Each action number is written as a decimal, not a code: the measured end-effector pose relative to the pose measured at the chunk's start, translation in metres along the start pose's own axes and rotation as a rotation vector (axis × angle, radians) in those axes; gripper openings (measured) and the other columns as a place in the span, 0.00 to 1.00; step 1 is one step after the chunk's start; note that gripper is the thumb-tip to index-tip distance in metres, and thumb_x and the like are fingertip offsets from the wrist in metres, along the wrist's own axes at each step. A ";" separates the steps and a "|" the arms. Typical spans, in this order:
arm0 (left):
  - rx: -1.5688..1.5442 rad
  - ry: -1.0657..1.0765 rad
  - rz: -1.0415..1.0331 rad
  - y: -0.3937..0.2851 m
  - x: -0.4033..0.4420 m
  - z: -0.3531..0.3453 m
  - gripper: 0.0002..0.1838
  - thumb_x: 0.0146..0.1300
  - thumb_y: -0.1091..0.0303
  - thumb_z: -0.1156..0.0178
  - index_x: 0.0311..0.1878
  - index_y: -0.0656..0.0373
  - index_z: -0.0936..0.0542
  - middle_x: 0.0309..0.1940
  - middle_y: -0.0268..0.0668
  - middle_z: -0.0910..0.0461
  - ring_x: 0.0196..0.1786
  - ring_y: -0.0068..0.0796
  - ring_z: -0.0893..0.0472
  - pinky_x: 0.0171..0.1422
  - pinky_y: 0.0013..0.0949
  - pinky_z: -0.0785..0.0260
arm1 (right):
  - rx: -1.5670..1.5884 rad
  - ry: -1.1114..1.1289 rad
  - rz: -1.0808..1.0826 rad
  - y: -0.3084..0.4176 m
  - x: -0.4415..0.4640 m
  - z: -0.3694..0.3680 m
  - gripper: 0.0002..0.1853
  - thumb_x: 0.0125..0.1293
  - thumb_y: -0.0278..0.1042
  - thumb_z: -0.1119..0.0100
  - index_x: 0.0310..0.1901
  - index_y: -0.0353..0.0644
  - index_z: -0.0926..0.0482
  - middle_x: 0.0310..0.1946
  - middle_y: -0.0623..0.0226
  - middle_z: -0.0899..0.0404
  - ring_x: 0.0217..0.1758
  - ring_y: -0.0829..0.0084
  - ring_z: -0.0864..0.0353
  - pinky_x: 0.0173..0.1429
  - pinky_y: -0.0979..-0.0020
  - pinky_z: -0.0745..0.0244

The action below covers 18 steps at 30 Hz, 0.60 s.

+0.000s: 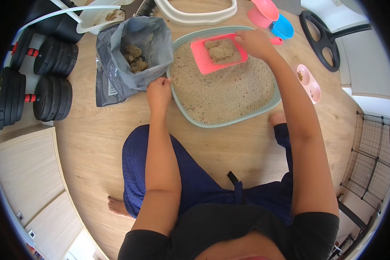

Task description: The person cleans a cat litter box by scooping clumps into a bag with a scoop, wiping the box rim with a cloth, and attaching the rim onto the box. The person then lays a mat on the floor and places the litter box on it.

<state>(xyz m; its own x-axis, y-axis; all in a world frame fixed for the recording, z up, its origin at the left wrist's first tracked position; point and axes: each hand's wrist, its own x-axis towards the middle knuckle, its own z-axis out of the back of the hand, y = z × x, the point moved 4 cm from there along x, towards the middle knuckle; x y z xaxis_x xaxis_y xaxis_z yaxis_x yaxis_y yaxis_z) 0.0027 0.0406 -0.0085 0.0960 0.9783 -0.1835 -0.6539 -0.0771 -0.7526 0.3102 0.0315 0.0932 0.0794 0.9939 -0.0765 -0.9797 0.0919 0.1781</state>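
My right hand (254,44) is closed around the handle of a pink litter scoop (199,55). Clumps of litter (222,50) lie in the scoop, over the far part of a litter box (190,121) with a pale green rim. Sandy litter (225,95) with small coloured specks fills the box. At the box's left side, my left hand (159,92) is closed on the near right edge of a grey plastic bag (154,37). The bag's mouth gapes, and brownish clumps (135,58) show inside it.
Dumbbells (52,97) stand at the left. A white rim frame (197,15) and a dirty white tray (100,18) lie at the back. Pink (263,14) and blue (283,27) scoops and a pink double bowl (309,82) sit to the right.
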 end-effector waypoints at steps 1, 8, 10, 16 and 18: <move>0.005 0.005 -0.002 0.000 0.000 0.000 0.13 0.57 0.61 0.42 0.32 0.63 0.18 0.26 0.51 0.21 0.32 0.50 0.21 0.38 0.41 0.31 | -0.092 0.054 0.069 0.007 -0.002 -0.001 0.18 0.63 0.44 0.61 0.36 0.43 0.22 0.34 0.59 0.20 0.40 0.58 0.22 0.51 0.57 0.36; -0.035 0.012 0.020 0.002 0.000 -0.003 0.13 0.57 0.61 0.42 0.32 0.63 0.18 0.27 0.51 0.21 0.33 0.51 0.21 0.38 0.42 0.31 | -0.164 0.040 0.169 0.009 -0.006 -0.009 0.15 0.62 0.39 0.60 0.33 0.41 0.23 0.28 0.56 0.21 0.33 0.56 0.23 0.48 0.58 0.37; -0.007 0.011 0.001 0.000 0.000 -0.002 0.13 0.57 0.61 0.42 0.32 0.63 0.18 0.27 0.51 0.21 0.33 0.51 0.21 0.39 0.42 0.31 | -0.139 -0.008 0.114 0.001 -0.007 -0.008 0.15 0.62 0.40 0.60 0.32 0.41 0.24 0.28 0.56 0.21 0.34 0.57 0.23 0.48 0.58 0.38; 0.016 0.007 -0.015 0.001 0.000 -0.002 0.13 0.57 0.61 0.42 0.33 0.64 0.18 0.27 0.51 0.21 0.33 0.50 0.21 0.39 0.42 0.31 | -0.194 0.030 0.087 -0.001 -0.007 -0.003 0.15 0.62 0.40 0.61 0.32 0.40 0.24 0.30 0.57 0.21 0.35 0.57 0.23 0.49 0.59 0.39; 0.011 0.003 -0.010 0.002 0.002 -0.002 0.13 0.57 0.61 0.42 0.33 0.63 0.18 0.27 0.51 0.21 0.33 0.50 0.21 0.39 0.42 0.31 | -0.191 0.011 0.026 -0.005 -0.004 -0.002 0.15 0.62 0.40 0.61 0.33 0.41 0.25 0.30 0.57 0.21 0.35 0.58 0.23 0.49 0.58 0.39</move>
<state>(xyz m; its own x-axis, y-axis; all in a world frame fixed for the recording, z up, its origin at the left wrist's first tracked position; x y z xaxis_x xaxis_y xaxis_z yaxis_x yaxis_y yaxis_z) 0.0027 0.0419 -0.0115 0.1049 0.9784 -0.1779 -0.6611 -0.0651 -0.7475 0.3139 0.0266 0.0904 0.0529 0.9950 -0.0847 -0.9986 0.0523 -0.0096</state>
